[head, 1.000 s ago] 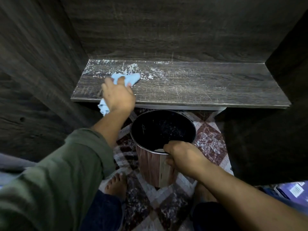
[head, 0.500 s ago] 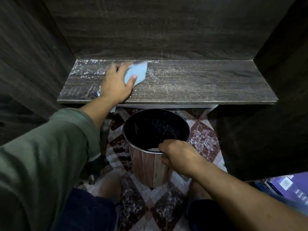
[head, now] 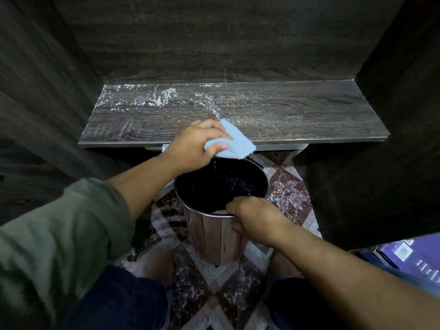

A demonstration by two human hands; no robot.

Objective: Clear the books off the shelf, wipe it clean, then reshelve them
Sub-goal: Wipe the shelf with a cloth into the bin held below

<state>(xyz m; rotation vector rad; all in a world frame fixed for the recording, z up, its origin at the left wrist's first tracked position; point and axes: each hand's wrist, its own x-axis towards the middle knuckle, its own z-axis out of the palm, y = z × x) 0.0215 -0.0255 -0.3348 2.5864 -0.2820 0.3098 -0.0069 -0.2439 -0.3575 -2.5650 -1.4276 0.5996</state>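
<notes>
Left hand (head: 192, 146) pulled pinched blue cloth (head: 235, 144) to woodgrain shelf (head: 285, 115) edge | right hand (head: 253, 220) grips round bin (head: 214, 239) rim

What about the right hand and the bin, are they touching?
Touching. The head view shows the right hand gripping the bin at its near rim, fingers curled over.

Olive-green sleeve (head: 59, 234) bunched above the left forearm (head: 142, 186); right forearm (head: 345, 270) bare; dark navy trousers (head: 114, 303); bare feet (head: 156, 265).

The shelf (head: 285, 115) sits hemmed by side walls (head: 42, 103), bin (head: 214, 236) just below.
</notes>
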